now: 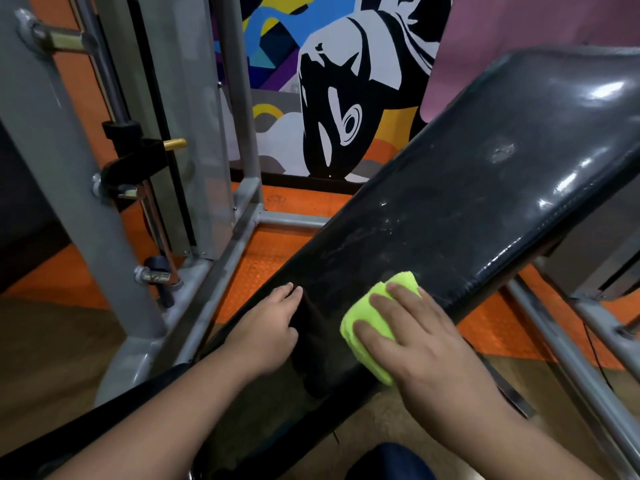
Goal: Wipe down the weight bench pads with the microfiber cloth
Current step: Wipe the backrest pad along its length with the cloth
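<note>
A long black bench pad (pixel 450 209) slants from the lower left up to the upper right, shiny and scuffed with a worn pale spot near its top. A folded lime-green microfiber cloth (pixel 372 318) lies flat on the pad's lower part. My right hand (pixel 415 336) presses on the cloth with its fingers spread over it. My left hand (pixel 268 327) grips the pad's left edge just beside the cloth, fingers curled over the rim. A second black pad (pixel 114 407) runs under my left forearm.
A grey steel machine frame (pixel 45 140) with chrome rods and a yellow-tipped pin (pixel 175 144) stands to the left. Grey floor bars (pixel 228 258) cross the orange mat under the bench. A painted mural wall (pixel 332 81) rises behind. More grey tubing (pixel 568 344) runs at the right.
</note>
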Demonstrator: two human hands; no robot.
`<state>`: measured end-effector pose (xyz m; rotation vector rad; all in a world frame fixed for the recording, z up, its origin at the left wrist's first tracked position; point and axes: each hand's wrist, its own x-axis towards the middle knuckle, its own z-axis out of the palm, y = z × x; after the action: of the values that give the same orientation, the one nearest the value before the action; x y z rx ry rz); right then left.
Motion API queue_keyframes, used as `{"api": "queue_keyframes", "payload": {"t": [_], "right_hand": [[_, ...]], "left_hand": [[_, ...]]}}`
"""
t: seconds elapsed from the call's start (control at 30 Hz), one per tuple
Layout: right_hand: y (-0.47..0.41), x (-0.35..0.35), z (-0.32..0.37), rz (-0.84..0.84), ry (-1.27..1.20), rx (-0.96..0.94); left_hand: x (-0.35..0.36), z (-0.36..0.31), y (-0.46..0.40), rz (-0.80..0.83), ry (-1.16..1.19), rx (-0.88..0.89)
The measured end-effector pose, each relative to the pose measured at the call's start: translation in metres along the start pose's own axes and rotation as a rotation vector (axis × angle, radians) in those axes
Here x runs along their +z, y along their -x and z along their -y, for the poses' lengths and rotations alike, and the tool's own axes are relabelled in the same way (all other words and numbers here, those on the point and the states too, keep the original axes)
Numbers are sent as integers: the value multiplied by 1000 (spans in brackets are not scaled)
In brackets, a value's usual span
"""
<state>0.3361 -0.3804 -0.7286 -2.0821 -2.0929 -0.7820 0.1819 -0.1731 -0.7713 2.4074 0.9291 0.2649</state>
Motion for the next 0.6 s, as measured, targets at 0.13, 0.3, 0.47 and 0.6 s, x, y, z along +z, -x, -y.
{"api": "queue_keyframes", "payload": {"t": [0.13,0.3,0.47,0.6], "right_hand": [[20,3,1,-58,-46,-87],[7,0,5,-58,-31,13],[36,3,3,-80,-53,-91],[25,5,6,-103,-79,36]], "left_hand": [[1,1,2,7,1,10],[0,2,0,-5,2,13],[1,2,2,-4,8,21],[2,5,0,-19,3,22]]}}
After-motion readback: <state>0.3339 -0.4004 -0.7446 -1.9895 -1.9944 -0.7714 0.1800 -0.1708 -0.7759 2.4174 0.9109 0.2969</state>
